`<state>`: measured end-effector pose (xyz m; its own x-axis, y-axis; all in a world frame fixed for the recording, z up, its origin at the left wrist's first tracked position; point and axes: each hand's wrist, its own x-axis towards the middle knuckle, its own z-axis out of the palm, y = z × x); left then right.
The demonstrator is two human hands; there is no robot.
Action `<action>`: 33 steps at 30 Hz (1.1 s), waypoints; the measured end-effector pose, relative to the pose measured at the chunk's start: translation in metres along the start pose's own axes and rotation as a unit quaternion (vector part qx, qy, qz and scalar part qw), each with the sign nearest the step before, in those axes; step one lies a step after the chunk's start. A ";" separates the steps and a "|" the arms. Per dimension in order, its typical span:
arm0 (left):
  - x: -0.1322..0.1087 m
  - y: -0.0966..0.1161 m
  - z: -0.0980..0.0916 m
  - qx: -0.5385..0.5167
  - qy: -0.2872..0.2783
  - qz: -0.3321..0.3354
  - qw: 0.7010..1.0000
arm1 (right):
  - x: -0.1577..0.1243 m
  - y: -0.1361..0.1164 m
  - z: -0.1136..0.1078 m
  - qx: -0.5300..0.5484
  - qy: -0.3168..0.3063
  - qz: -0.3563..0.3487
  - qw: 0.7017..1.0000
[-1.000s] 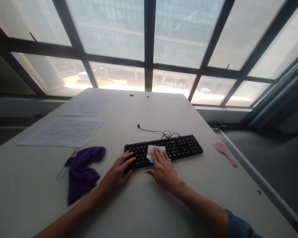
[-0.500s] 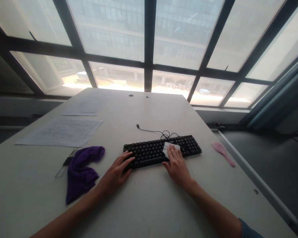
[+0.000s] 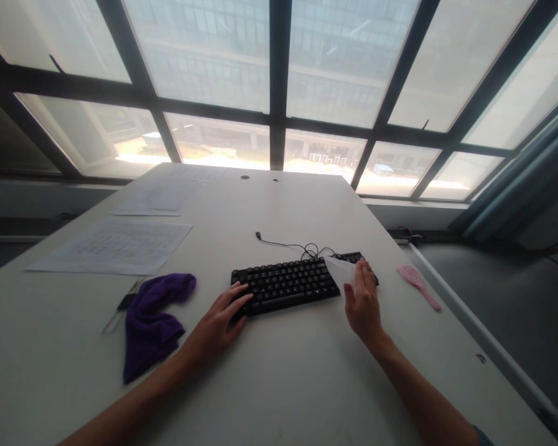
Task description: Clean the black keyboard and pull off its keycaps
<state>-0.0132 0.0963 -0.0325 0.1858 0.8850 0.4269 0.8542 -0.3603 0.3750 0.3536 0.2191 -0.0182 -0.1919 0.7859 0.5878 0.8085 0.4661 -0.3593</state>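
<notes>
A black keyboard (image 3: 288, 282) lies across the middle of the white table (image 3: 279, 384), its thin cable (image 3: 291, 246) curling behind it. My left hand (image 3: 218, 322) rests with fingers spread on the keyboard's near left corner. At the keyboard's right end my right hand (image 3: 363, 300) presses a white wipe (image 3: 340, 271) flat under its fingers, covering the keys there.
A crumpled purple cloth (image 3: 155, 316) lies left of the keyboard, with a small dark thing (image 3: 123, 302) beside it. Printed sheets (image 3: 114, 246) lie further back left. A pink hairbrush (image 3: 418, 285) sits near the table's right edge. Large windows stand behind.
My right hand has slid the white wipe along the keyboard from its middle to its right end. My left hand has stayed on the left corner.
</notes>
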 end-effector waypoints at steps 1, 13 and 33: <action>0.000 0.000 0.000 0.000 -0.001 0.000 1.000 | -0.001 0.004 -0.001 0.000 -0.001 0.001 1.000; 0.001 0.001 -0.001 0.004 -0.001 0.002 1.000 | -0.008 -0.001 0.000 -0.066 -0.080 -0.024 0.994; 0.000 -0.003 0.001 0.008 -0.013 -0.003 1.000 | 0.017 0.021 -0.021 0.040 -0.093 -0.062 0.993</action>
<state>-0.0147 0.0979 -0.0346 0.1926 0.8947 0.4030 0.8628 -0.3500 0.3648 0.3788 0.2343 -0.0006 -0.3933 0.7784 0.4894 0.7264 0.5893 -0.3535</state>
